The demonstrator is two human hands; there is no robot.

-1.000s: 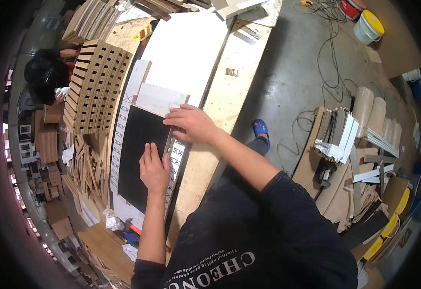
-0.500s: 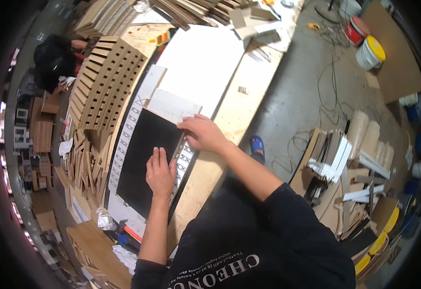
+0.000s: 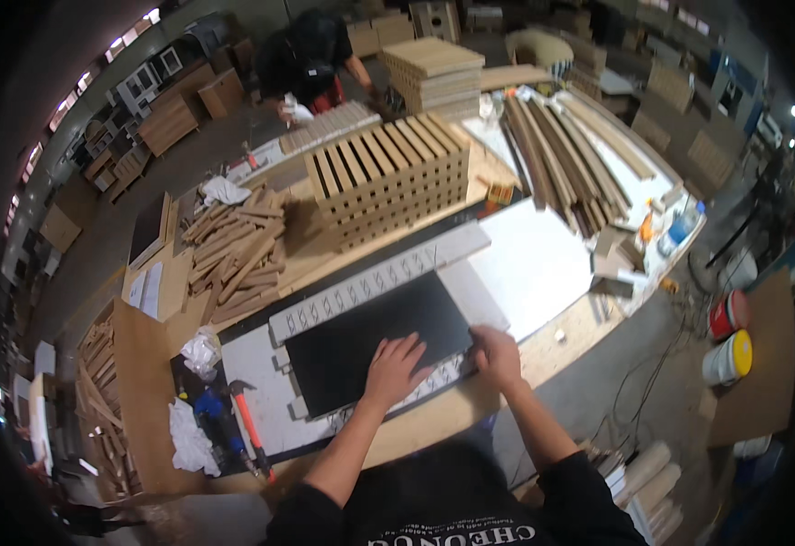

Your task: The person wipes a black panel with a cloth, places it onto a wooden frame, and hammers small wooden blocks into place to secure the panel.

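Note:
A flat black panel (image 3: 338,350) lies on the white work surface, between a white strip with drawn marks (image 3: 361,291) on its far side and a similar marked strip, partly covered, on its near side. My left hand (image 3: 396,366) rests on the panel near its front edge, fingers stretched out. At the panel's right front corner, my right hand (image 3: 498,357) has its fingers bent over the edge. A plain white board (image 3: 475,293) adjoins the panel's right end.
Beyond the panel stands a stack of slotted wooden frames (image 3: 397,182). Loose wooden sticks (image 3: 238,250) are heaped at left. A red-handled hammer (image 3: 250,423) lies near the left end. Long strips (image 3: 570,164) are piled at far right. A person (image 3: 311,59) works across the bench.
My view has swung, so the bench now runs across the picture and more of its far side shows. Both hands stay at the black panel.

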